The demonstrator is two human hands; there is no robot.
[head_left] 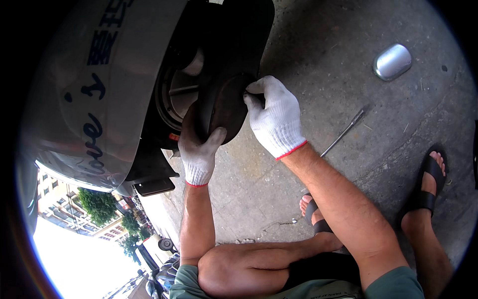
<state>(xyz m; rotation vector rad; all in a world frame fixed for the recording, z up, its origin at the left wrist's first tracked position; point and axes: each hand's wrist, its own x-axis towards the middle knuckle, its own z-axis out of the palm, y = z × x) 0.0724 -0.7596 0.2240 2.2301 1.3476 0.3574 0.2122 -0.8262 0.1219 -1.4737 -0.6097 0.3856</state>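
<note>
Both my hands wear white knit gloves with red cuffs. A dark, rounded oval part (230,104), with a smooth curved face, sits against the underside of a scooter-like vehicle (112,99). My left hand (200,149) grips its lower left side, thumb across the front and fingers partly lost in shadow behind it. At its right edge my right hand (275,112) is closed in a pinch, thumb and fingertips against the rim. Beside the part, a round metal wheel or hub (181,92) shows inside the dark opening.
A thin metal rod tool (343,130) lies on the concrete floor, partly behind my right forearm. Farther right rests a shiny silver oval piece (393,62). My sandalled foot (429,184) stands at the right. A dark flat bracket (154,187) juts from the vehicle near my left wrist.
</note>
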